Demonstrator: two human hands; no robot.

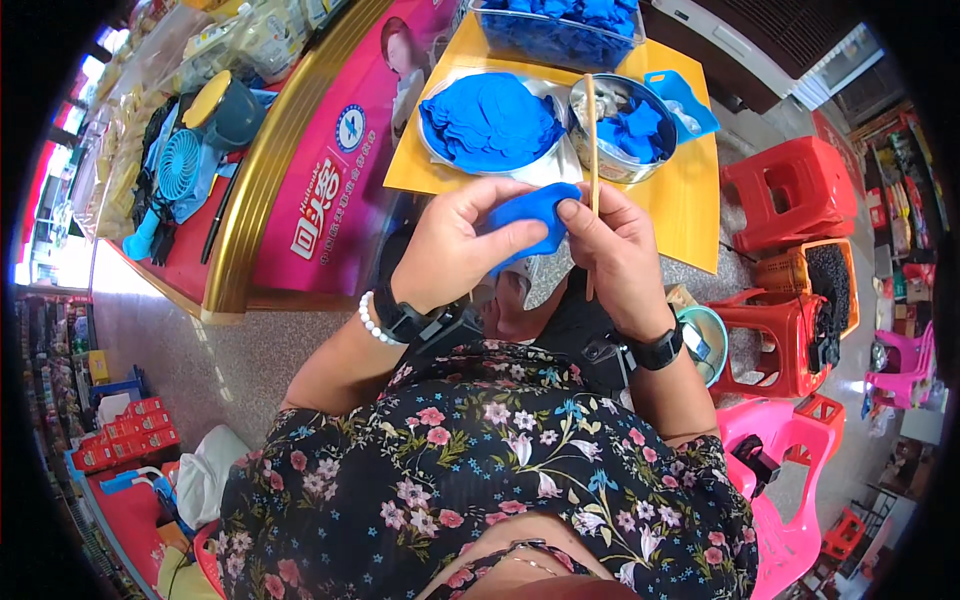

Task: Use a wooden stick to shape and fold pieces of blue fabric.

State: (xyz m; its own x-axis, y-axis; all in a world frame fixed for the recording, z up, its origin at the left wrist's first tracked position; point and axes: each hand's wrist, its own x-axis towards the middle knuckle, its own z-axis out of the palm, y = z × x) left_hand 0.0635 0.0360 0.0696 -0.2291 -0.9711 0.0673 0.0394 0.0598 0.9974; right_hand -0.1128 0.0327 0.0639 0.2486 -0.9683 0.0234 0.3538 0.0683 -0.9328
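My left hand (pixel 460 245) pinches a flat blue piece (pixel 520 218) of soft material in front of me, thumb across it. My right hand (pixel 615 250) grips the piece's right edge with its thumb and also holds a thin wooden stick (pixel 593 150) upright. Just beyond them on the yellow board (pixel 665 230) sit a plate (pixel 428 125) heaped with flat blue pieces (pixel 490 115), and a round metal tin (pixel 620 172) with folded blue bits and some pale material inside.
A clear bin (pixel 560 55) of blue bits and a blue plastic tray (pixel 690 115) sit farther back. A pink, gold-edged counter (pixel 300 230) stands left, holding a small fan (pixel 180 170). Red stools (pixel 780 190), a pink chair (pixel 800 440) and a teal basin (pixel 710 330) are right.
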